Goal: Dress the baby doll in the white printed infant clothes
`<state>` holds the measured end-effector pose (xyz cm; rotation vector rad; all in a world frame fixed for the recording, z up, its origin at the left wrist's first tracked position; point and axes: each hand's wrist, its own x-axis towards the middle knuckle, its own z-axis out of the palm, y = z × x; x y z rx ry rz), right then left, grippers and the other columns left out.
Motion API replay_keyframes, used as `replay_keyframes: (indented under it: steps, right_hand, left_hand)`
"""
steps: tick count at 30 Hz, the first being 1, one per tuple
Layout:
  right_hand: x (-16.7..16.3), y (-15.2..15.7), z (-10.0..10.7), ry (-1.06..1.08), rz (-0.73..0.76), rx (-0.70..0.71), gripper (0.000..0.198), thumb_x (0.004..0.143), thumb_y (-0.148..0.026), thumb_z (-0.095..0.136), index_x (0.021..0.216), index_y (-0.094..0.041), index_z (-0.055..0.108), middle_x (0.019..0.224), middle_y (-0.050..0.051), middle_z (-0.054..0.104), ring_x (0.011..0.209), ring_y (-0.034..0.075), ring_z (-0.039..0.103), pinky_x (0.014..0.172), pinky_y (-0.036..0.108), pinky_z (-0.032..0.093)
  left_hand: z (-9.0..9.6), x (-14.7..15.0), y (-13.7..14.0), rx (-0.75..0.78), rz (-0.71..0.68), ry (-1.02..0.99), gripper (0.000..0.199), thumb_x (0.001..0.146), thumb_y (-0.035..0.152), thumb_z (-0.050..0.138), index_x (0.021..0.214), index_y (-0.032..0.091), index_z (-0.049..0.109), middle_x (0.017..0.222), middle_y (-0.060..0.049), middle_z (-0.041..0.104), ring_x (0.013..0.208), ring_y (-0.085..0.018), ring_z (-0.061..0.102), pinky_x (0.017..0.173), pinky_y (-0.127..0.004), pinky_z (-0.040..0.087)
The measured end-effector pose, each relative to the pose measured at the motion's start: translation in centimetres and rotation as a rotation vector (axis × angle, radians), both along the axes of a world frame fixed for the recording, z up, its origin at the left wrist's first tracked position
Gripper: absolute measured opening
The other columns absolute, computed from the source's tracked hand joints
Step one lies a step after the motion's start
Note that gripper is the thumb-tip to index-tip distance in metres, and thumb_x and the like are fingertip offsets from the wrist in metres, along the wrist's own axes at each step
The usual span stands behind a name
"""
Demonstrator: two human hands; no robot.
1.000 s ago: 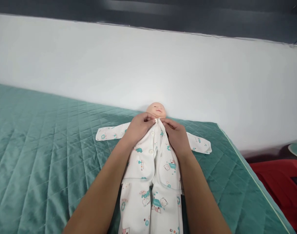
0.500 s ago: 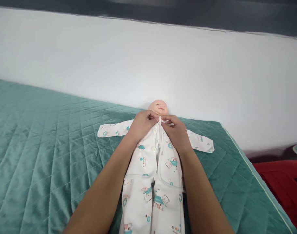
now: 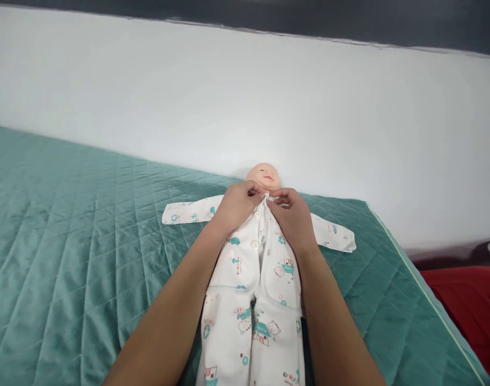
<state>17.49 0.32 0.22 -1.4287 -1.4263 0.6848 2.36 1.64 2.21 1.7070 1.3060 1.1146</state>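
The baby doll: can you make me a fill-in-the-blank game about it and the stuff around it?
The baby doll's head lies near the white ____ (wall/pillow).
The left hand and right hand pinch the printed shirt near its ____ (collar/cuffs).
The red object is on the picture's ____ (left/right) side.
Missing words: wall; collar; right.

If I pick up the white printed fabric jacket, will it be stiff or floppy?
Probably floppy: the white printed fabric jacket puckers between the left hand and right hand. Its lower front would likely swing apart, since it gapes there.
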Motion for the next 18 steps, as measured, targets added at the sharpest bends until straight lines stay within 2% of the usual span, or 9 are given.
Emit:
replay_keyframes:
  steps: [6,11,18]
  right_hand:
    - [-0.37,-0.01,0.20,-0.055,0.002,0.020,0.015,0.079,-0.033,0.064,0.086,-0.024,0.073,0.105,0.004,0.065,0.089,0.018,0.059,0.086,0.035,0.047]
    - [-0.16,-0.03,0.18,-0.034,0.035,0.020,0.019,0.078,-0.034,0.066,0.091,-0.025,0.077,0.107,0.005,0.065,0.086,0.018,0.057,0.084,0.035,0.047]
    - [-0.10,-0.25,0.25,-0.069,0.057,0.016,0.019,0.077,-0.032,0.067,0.093,-0.024,0.073,0.108,0.004,0.065,0.088,0.018,0.054,0.083,0.034,0.046]
  left_hand:
    - [0.00,0.13,0.05,-0.026,0.036,-0.012,0.009,0.081,0.019,0.062,0.082,0.018,0.071,0.087,-0.002,0.076,0.081,-0.017,0.067,0.076,-0.027,0.048]
    - [-0.13,0.08,0.09,-0.043,0.042,-0.047,0.009,0.079,0.020,0.066,0.083,0.018,0.074,0.091,-0.004,0.077,0.085,-0.017,0.069,0.077,-0.027,0.049]
    - [-0.08,-0.14,-0.06,-0.039,0.036,-0.082,0.009,0.081,0.022,0.065,0.082,0.018,0.073,0.093,-0.004,0.077,0.089,-0.018,0.069,0.081,-0.027,0.049]
